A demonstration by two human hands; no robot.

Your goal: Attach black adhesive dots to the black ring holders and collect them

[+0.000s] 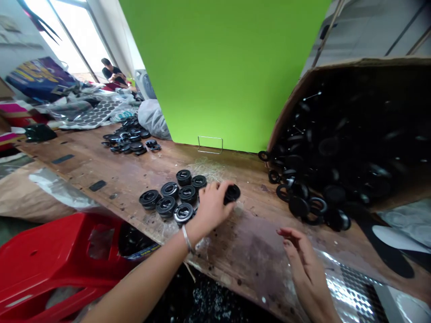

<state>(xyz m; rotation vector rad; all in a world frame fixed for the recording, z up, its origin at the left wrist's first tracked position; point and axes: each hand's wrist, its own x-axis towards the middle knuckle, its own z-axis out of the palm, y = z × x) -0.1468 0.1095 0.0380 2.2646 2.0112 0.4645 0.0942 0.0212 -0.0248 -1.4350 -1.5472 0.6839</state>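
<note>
My left hand (213,204), with a bracelet on its wrist, grips a small black round part (233,193) between thumb and fingers, just above the wooden table. Directly left of it stand several black round parts (166,206) grouped in rough rows, each with a ring-shaped top; my hand hides some of them. My right hand (305,269) hovers over the table's front right side. Its thumb and fingers are apart, and nothing is between them.
On the right, a tipped cardboard box (289,103) spills black rings and caps onto the wooden table (256,237). Behind stands a green board (222,67). A pile of black parts (129,139) lies back left. A red plastic stool (50,255) is front left. Another person (112,72) sits far back.
</note>
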